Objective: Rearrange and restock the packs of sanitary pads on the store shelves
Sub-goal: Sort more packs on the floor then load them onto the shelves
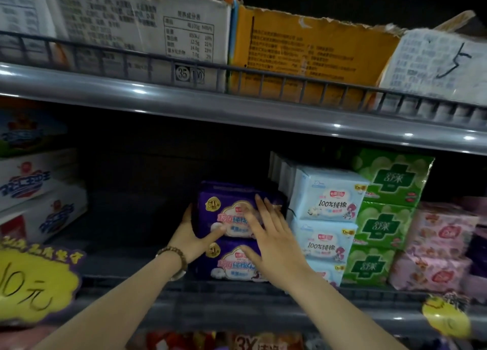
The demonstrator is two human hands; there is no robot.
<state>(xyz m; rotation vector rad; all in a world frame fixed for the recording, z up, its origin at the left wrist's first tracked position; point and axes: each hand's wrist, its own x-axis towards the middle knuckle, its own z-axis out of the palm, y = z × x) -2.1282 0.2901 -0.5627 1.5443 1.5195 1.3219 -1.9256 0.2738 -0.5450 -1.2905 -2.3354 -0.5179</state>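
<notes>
Middle shelf of a grey metal store rack (237, 307), head view. Two dark purple plastic packs of sanitary pads lie stacked near the shelf's centre, the upper purple pack (226, 205) resting directly on the lower purple pack (232, 264). The left hand (189, 235) holds the upper purple pack at its left edge: thumb across the front face, fingers wrapped round the side and partly hidden. The right hand (275, 240) lies against the fronts of both packs with fingers straight and spread, gripping nothing; it is blurred. A wooden bead bracelet (174, 255) circles the left wrist. Just right of the purple stack stand columns of pale blue packs (329, 195), green packs (387, 181) and pink packs (442, 228). Well apart on the left sit white cartons (34, 189), with a yellow price sign (34, 284) in front. The upper shelf (210, 107) carries a white cardboard box (131, 33) and a yellow-orange cardboard box (311, 49).
</notes>
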